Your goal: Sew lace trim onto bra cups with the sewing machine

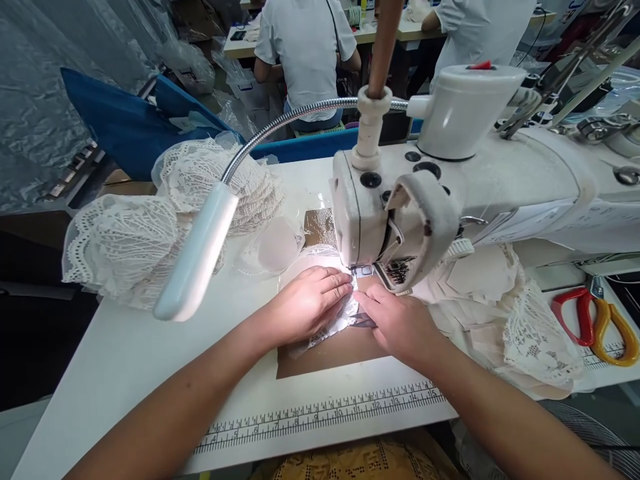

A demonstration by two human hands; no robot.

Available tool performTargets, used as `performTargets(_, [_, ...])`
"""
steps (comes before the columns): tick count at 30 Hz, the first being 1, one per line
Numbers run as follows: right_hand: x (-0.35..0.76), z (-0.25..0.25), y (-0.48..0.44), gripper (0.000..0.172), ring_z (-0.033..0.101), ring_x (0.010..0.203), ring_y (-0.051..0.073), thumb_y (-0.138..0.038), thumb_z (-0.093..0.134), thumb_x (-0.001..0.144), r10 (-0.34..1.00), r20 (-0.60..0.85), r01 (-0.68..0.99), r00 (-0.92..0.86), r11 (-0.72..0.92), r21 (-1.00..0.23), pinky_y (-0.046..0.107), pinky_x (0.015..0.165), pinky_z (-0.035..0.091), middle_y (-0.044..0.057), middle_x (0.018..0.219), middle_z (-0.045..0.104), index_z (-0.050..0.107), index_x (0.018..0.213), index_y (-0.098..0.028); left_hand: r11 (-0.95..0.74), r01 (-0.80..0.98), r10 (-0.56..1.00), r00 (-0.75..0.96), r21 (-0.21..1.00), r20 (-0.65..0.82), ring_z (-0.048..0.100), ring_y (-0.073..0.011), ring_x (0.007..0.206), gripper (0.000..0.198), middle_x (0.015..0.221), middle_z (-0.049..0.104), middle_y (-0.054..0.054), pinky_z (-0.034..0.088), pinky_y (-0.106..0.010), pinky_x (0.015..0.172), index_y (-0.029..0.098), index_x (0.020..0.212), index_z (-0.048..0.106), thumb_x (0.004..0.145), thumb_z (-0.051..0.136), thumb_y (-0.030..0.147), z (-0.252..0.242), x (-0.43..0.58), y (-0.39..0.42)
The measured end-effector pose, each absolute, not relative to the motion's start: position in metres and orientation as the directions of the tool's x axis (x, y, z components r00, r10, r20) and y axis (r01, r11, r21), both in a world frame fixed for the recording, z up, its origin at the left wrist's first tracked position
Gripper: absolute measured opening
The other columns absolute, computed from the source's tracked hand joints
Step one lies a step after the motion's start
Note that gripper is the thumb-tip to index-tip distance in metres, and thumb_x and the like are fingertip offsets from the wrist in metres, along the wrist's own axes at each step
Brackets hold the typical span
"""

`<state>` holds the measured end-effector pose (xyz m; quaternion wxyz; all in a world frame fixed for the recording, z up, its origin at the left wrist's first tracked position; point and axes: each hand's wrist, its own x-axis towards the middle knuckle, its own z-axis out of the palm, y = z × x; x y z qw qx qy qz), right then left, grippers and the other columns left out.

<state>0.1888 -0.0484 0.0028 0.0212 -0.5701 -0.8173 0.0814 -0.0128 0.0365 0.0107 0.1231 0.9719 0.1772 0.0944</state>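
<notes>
My left hand (306, 303) lies flat, fingers stretched out, pressing a small piece of white lace (336, 321) onto the bed of a white sewing machine (400, 213). My right hand (400, 323) rests beside it on the same lace, fingers together and pointing toward the presser foot (363, 271). A small dark tool (363, 323) peeks out from under my right fingers; whether they grip it is unclear. The lace runs under the presser foot, lit brightly by the lamp.
A gooseneck lamp (200, 253) hangs over the left of the table. Piles of lace pieces (135, 240) lie left, more lace and padded cups (505, 307) right. Red and orange scissors (595, 320) sit at far right. A ruler strip (320, 417) edges the table. Two people sit behind.
</notes>
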Motion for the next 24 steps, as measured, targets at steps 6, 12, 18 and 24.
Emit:
performTargets(6, [0.188,0.000,-0.047,0.045,0.056,0.068,0.014,-0.008,0.049,0.072,0.943,0.014,0.932,-0.331,0.330,-0.149,0.029,0.050,0.029,0.002,0.095,0.066,0.066,0.111,-0.022,-0.903,0.333,0.377,0.917,0.271,0.132,0.056,-0.0282,0.110,0.032,0.124,0.061,-0.015,0.046,-0.044,0.096,0.013,0.117,0.064,0.094,0.048,0.030,0.010,-0.014,0.040])
performTargets(12, [0.188,-0.002,-0.048,0.044,0.055,0.064,0.013,-0.010,0.049,0.076,0.946,0.051,0.939,-0.321,0.325,-0.110,0.028,0.050,0.030,0.003,0.097,0.066,0.066,0.115,-0.023,-0.907,0.343,0.385,0.910,0.245,0.153,0.055,-0.0286,0.110,0.035,0.125,0.060,-0.016,0.045,-0.045,0.097,0.012,0.119,0.063,0.094,0.046,0.032,0.008,-0.015,0.046])
performTargets(18, [0.190,0.000,-0.049,0.048,0.057,0.070,0.014,-0.011,0.051,0.076,0.918,0.049,0.907,-0.394,0.397,-0.139,0.026,0.052,0.032,0.004,0.096,0.065,0.062,0.121,-0.025,-0.910,0.322,0.371,0.914,0.262,0.164,0.053,-0.0288,0.115,0.037,0.130,0.058,-0.016,0.042,-0.046,0.100,0.012,0.123,0.060,0.095,0.046,0.031,0.007,-0.018,0.045])
performTargets(24, [0.192,0.001,-0.048,0.041,0.058,0.070,0.014,-0.013,0.052,0.077,0.916,0.044,0.900,-0.399,0.401,-0.172,0.026,0.053,0.033,0.005,0.096,0.065,0.065,0.115,-0.025,-0.905,0.294,0.355,0.920,0.308,0.164,0.053,-0.0282,0.115,0.038,0.128,0.060,-0.014,0.042,-0.046,0.100,0.014,0.126,0.058,0.093,0.048,0.028,0.008,-0.018,0.042])
